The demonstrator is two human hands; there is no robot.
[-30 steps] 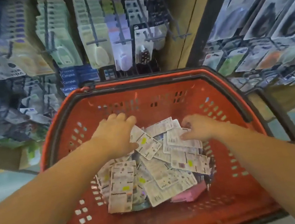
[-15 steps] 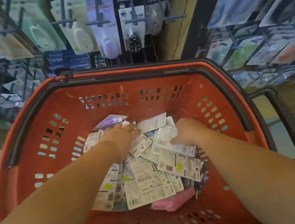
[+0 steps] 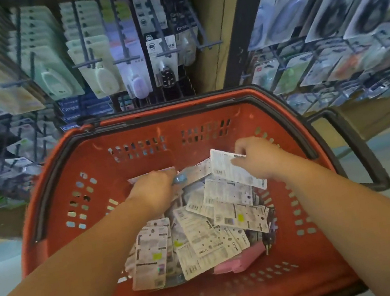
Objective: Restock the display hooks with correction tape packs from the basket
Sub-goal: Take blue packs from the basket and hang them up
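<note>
A red basket (image 3: pixel 101 242) holds a heap of correction tape packs (image 3: pixel 205 245), most lying back side up. My right hand (image 3: pixel 258 157) grips one white pack (image 3: pixel 229 170) and holds it lifted above the heap, back facing me. My left hand (image 3: pixel 154 189) is closed on a pack with a bluish piece (image 3: pixel 181 177) at the pile's far left; its fingers hide most of it. Above the basket, display hooks (image 3: pixel 87 62) carry hanging correction tape packs (image 3: pixel 102 70) in green, cream, purple and black.
A pink flat item (image 3: pixel 240 261) lies at the heap's near right. The basket's black handle (image 3: pixel 355 145) sticks out to the right. A wooden post (image 3: pixel 216 21) splits the racks; more hanging packs (image 3: pixel 320 8) fill the right rack. Pale floor shows at both sides.
My right hand has come up out of the heap with one white pack. My left hand has closed on a pack at the pile's far left. The view tilted upward a little.
</note>
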